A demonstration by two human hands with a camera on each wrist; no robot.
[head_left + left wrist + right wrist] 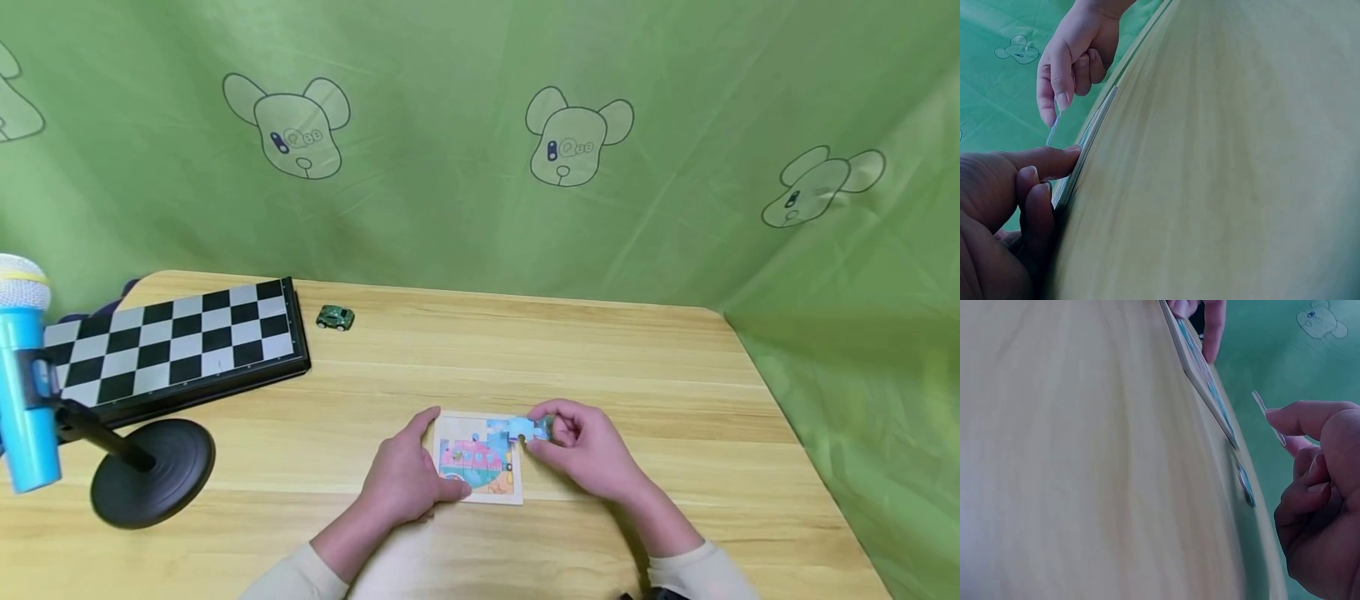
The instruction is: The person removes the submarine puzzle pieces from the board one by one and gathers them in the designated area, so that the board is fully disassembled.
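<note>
A small jigsaw puzzle (480,415) in a pale frame lies on the table, with a pink and teal picture partly filled in. My left hand (405,471) grips its left side, index finger at the top corner and thumb on the lower edge. In the left wrist view the same hand (1004,206) has its other fingers curled beside the frame. My right hand (588,446) pinches a light blue puzzle piece (521,428) over the upper right corner. The right wrist view shows this piece (1259,400) edge-on, raised above the table.
Another puzzle piece (1244,484) lies on the table just beyond the frame. At the left are a checkered board (180,337) and a blue microphone (26,392) on a round black stand (153,475). A green toy car (335,317) sits farther back. A green curtain (450,208) hangs behind.
</note>
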